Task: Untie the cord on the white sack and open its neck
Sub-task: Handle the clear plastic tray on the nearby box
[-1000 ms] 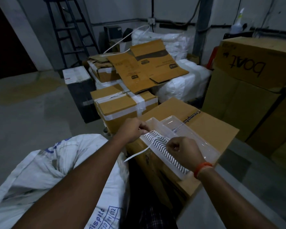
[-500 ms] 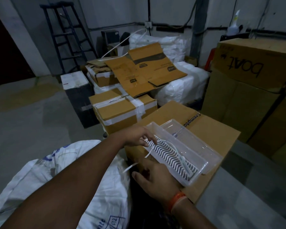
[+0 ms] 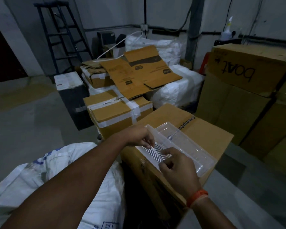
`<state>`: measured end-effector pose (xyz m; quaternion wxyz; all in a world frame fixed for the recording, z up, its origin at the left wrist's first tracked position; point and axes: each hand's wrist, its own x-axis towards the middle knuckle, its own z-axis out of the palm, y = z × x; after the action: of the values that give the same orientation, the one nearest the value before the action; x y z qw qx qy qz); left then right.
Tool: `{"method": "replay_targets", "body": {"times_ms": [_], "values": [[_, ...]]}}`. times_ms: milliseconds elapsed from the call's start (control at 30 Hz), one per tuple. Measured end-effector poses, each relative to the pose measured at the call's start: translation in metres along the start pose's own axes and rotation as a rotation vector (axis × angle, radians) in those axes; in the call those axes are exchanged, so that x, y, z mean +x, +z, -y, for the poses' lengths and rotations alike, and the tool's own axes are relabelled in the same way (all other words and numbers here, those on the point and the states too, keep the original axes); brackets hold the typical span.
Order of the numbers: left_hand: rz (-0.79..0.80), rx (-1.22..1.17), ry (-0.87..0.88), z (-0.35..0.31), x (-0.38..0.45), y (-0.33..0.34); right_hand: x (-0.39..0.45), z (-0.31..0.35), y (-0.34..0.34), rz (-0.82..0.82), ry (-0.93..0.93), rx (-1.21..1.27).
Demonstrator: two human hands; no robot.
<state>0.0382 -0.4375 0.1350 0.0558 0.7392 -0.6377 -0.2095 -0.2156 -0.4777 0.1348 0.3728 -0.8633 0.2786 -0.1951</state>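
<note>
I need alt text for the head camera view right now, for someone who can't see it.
Both hands, left hand and right hand, pinch a thin white strip over a clear plastic tray on a cardboard box. The white sack lies untouched at lower left, in a dim storeroom of stacked cartons.

- Dim storeroom with pale walls and a bare grey concrete floor.
- A dark stepladder leans at the back left, beside a dark doorway.
- Cables and a conduit run along the rear wall.
- A grey pillar stands at the back.
- Stacked cardboard cartons fill the right side.
</note>
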Motion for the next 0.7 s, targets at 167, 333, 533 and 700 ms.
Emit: {"method": "replay_targets", "body": {"times_ms": [167, 333, 533, 700], "values": [[-0.035, -0.06, -0.017, 0.003, 0.0, 0.001, 0.015, -0.02, -0.022, 0.016, 0.078, -0.169], [-0.034, -0.016, -0.046, 0.006, 0.001, 0.003, 0.024, -0.026, -0.035, 0.165, 0.094, -0.061], [-0.117, 0.14, -0.047, 0.002, 0.006, -0.002, 0.037, -0.029, -0.037, 0.101, 0.149, 0.107], [-0.045, 0.189, -0.092, -0.002, 0.01, -0.003, 0.042, -0.036, -0.03, 0.067, 0.12, -0.041]]}}
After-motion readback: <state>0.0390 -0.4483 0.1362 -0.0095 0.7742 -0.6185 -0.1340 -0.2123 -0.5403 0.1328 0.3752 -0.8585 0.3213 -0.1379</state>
